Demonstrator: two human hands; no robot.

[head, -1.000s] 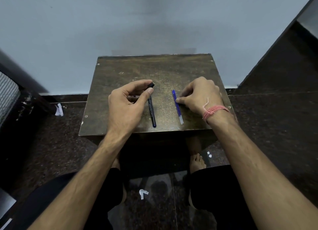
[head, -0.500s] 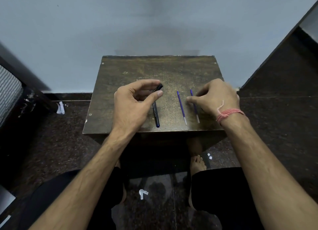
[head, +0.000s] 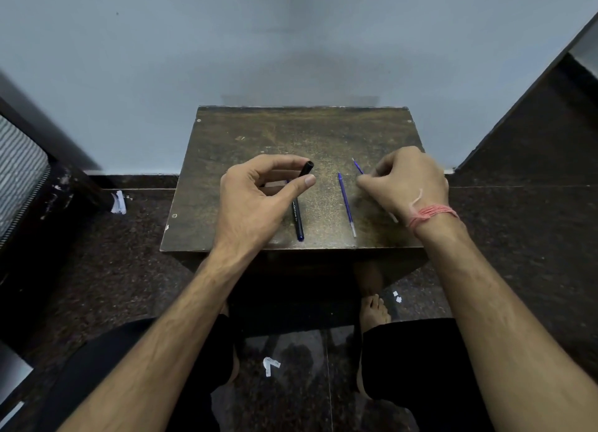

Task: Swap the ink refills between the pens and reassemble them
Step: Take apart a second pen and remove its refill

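Two blue ink refills show on our small wooden table [head: 246, 131]: one loose refill [head: 346, 202] lies flat just left of our right hand [head: 408, 181], whose fingertips pinch the other refill [head: 358, 166], its tip poking out beyond them. Our left hand [head: 255, 194] pinches the black pen barrel [head: 299, 218] near its far end, between thumb and forefinger; its near end rests on the table.

Small dark wooden table [head: 323, 134], top scuffed and worn, standing on a dark speckled floor [head: 97, 270]. On the top: a black pen [head: 297, 218] left of centre; a blue refill [head: 346, 202] lying to its right, apart.
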